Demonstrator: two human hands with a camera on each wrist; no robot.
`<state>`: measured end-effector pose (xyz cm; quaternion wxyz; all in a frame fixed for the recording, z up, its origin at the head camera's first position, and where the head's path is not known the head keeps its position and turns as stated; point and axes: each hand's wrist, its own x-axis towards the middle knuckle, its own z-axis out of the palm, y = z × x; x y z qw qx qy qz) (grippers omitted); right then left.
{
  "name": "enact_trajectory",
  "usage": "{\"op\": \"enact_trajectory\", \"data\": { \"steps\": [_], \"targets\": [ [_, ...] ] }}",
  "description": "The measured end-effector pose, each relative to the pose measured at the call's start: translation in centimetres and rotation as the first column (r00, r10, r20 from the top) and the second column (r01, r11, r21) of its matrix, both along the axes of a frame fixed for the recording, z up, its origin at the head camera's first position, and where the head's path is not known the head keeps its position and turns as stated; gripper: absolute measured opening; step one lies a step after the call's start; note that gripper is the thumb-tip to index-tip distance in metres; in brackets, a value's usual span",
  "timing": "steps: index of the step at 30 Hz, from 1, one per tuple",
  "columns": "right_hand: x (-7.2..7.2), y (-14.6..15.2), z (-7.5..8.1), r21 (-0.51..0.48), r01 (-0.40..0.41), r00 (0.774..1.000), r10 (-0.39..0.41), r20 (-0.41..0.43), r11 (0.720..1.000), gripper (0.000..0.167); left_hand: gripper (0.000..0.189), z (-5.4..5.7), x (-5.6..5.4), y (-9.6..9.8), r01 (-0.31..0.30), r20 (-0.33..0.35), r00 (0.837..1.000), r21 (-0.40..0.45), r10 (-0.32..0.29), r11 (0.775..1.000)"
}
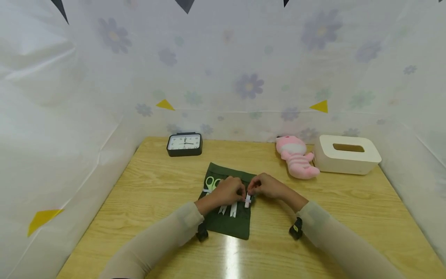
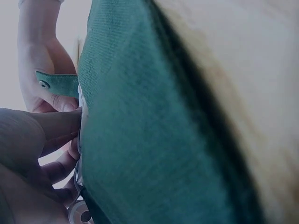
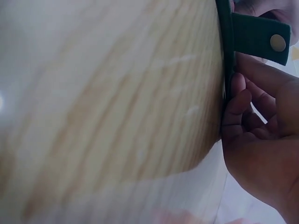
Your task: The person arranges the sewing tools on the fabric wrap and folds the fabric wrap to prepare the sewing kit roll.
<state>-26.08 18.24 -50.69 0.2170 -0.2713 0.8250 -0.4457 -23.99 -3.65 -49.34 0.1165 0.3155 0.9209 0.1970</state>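
Observation:
A dark green fabric tool roll (image 1: pixel 230 228) lies flat, with green-handled scissors (image 1: pixel 209 182) at its left and slim white tools (image 1: pixel 233 209) along its middle. A narrow white-and-pink tool (image 1: pixel 247 201) lies by the roll's right edge. My right hand (image 1: pixel 266 186) pinches its upper end between curled fingers. From the left, the fingertips of my left hand (image 1: pixel 230 191) reach the same tool, the palm over the roll; cannot tell whether they grip it. A green strap (image 3: pixel 254 37) with a metal snap sticks up beside both hands in the wrist views.
On the wooden table (image 1: pixel 150 197), a black-framed clock (image 1: pixel 184 144) stands at the back left. A pink plush toy (image 1: pixel 297 157) lies at the back right, beside a white tissue box (image 1: pixel 345 155). Flower-printed white sheeting (image 1: pixel 223 77) encloses the back and sides.

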Motion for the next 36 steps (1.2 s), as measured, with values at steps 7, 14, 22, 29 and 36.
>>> {"op": "enact_trajectory", "data": {
  "steps": [7,14,22,29,36],
  "targets": [
    [-0.04,-0.28,0.16,0.023,-0.024,1.0,0.024,0.014,0.999,0.008,0.016,0.1,0.08,0.0,-0.001,0.003,1.0,0.001,0.001,1.0],
    [-0.03,-0.4,0.37,0.04,-0.022,1.0,0.021,0.019,0.999,0.008,0.018,-0.14,-0.15,-0.03,-0.001,-0.006,1.0,0.001,0.001,1.0],
    [-0.04,-0.42,0.36,0.044,-0.038,0.999,0.037,0.028,0.998,0.008,0.018,-0.19,-0.18,0.01,-0.006,0.006,1.0,0.004,0.006,1.0],
    [0.13,-0.39,0.58,0.039,-0.044,0.999,0.042,0.033,0.998,0.008,0.019,-0.18,-0.15,0.05,-0.005,0.009,1.0,0.011,0.005,1.0],
    [0.02,-0.21,0.28,0.048,-0.043,0.999,0.043,0.009,0.998,0.009,0.018,-0.06,-0.14,0.05,-0.005,0.006,1.0,0.007,0.005,1.0]
  ]
}}
